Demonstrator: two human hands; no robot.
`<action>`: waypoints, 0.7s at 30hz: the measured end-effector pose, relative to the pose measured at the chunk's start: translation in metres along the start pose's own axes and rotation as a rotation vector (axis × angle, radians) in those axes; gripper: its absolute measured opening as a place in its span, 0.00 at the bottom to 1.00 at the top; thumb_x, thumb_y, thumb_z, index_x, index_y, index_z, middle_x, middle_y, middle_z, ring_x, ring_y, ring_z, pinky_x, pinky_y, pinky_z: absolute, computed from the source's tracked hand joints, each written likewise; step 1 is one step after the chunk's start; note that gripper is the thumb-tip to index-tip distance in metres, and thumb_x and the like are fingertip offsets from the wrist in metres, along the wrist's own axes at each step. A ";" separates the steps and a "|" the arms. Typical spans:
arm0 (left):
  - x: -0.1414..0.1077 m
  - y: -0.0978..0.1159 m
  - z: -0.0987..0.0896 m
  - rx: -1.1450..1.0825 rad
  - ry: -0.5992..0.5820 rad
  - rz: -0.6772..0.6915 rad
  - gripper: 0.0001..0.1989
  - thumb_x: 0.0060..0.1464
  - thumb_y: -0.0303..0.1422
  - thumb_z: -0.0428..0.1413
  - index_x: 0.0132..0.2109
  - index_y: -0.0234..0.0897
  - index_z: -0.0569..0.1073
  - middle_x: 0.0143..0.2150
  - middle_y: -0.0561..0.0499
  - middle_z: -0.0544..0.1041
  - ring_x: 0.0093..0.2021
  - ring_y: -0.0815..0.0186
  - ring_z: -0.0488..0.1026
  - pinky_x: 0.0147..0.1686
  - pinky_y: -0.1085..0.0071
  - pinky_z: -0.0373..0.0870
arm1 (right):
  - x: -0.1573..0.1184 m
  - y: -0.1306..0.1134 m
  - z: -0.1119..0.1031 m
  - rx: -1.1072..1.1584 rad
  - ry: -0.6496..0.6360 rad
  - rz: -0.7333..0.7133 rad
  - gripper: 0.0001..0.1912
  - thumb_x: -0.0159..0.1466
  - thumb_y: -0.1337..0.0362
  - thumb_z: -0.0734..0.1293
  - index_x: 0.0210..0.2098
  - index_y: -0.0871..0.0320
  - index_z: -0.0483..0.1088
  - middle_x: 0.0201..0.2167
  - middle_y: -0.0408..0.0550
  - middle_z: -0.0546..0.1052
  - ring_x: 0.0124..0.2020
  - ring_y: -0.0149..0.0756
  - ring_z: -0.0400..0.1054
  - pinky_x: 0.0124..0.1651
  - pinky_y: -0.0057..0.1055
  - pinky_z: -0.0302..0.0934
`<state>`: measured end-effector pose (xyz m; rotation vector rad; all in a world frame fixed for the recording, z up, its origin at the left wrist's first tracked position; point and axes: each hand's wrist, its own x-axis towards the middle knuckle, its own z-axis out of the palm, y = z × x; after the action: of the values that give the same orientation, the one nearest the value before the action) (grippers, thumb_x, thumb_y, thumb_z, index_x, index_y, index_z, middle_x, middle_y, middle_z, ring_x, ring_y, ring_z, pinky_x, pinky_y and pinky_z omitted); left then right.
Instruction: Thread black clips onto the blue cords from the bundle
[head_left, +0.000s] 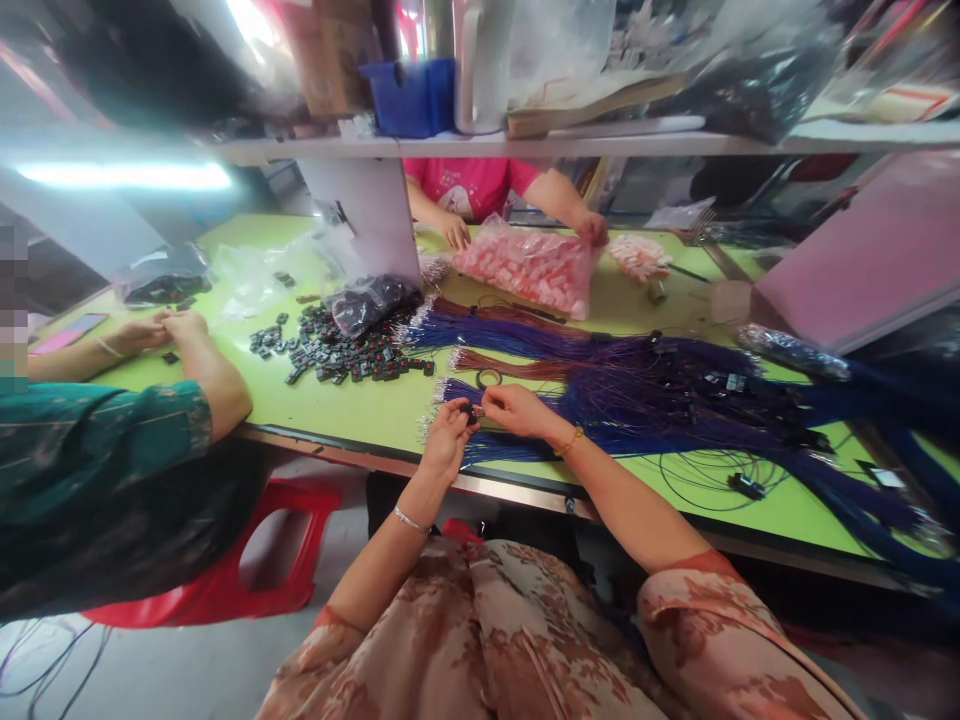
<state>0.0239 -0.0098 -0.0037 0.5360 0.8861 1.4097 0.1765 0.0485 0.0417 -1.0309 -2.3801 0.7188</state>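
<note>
My left hand [448, 438] is closed around a small black plastic connector housing [470, 412], just above the table's near edge. Close against it, my right hand [517, 410] pinches at the housing's right side; whatever lies between its fingertips is too small to make out. Behind and to the right of both hands spread bundles of blue and purple wires [607, 395], their silvery terminal ends pointing left. A bundle of brown wires [510, 365] runs among them. To the left lies a loose pile of black connector housings [337, 350], some with red parts.
Across the table a person in a pink shirt [476, 188] handles a clear bag of pink parts [525, 268]. On the left sits another person in a green sleeve [105, 440], beside a red stool [289, 570]. A loaded shelf [600, 145] crosses above the green table [367, 415].
</note>
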 end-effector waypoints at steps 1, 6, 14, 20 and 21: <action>0.000 0.000 0.000 -0.002 -0.004 0.002 0.13 0.46 0.28 0.60 0.42 0.37 0.70 0.37 0.51 0.71 0.39 0.69 0.70 0.42 0.69 0.66 | 0.000 0.000 0.001 -0.004 0.006 0.000 0.10 0.61 0.65 0.60 0.24 0.60 0.66 0.20 0.40 0.66 0.21 0.25 0.53 0.27 0.25 0.43; 0.000 0.000 0.000 0.008 -0.004 0.006 0.13 0.47 0.27 0.59 0.42 0.36 0.69 0.37 0.52 0.71 0.39 0.70 0.70 0.41 0.70 0.67 | -0.001 0.000 0.000 -0.021 0.014 0.011 0.11 0.60 0.65 0.61 0.23 0.60 0.65 0.19 0.40 0.66 0.21 0.25 0.54 0.27 0.25 0.42; 0.002 -0.001 -0.001 0.011 -0.012 -0.003 0.12 0.48 0.26 0.58 0.42 0.36 0.69 0.39 0.50 0.73 0.40 0.70 0.71 0.41 0.71 0.67 | -0.001 0.001 -0.001 -0.038 -0.013 0.000 0.12 0.62 0.63 0.60 0.24 0.60 0.66 0.20 0.41 0.67 0.21 0.25 0.53 0.27 0.25 0.42; 0.001 -0.001 0.000 0.013 -0.018 0.003 0.13 0.47 0.27 0.59 0.42 0.36 0.69 0.38 0.51 0.73 0.38 0.70 0.71 0.40 0.71 0.67 | 0.001 0.002 0.001 -0.047 -0.014 0.017 0.13 0.62 0.62 0.60 0.24 0.60 0.66 0.20 0.41 0.68 0.21 0.25 0.53 0.27 0.25 0.42; 0.000 -0.002 0.000 0.027 -0.019 0.011 0.13 0.47 0.28 0.60 0.42 0.37 0.70 0.38 0.51 0.73 0.38 0.70 0.71 0.40 0.71 0.67 | 0.001 0.002 0.002 -0.046 -0.018 0.016 0.12 0.62 0.63 0.60 0.24 0.60 0.66 0.20 0.41 0.68 0.21 0.25 0.53 0.27 0.25 0.42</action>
<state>0.0253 -0.0096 -0.0051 0.5747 0.8896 1.4025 0.1758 0.0494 0.0394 -1.0685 -2.4168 0.6844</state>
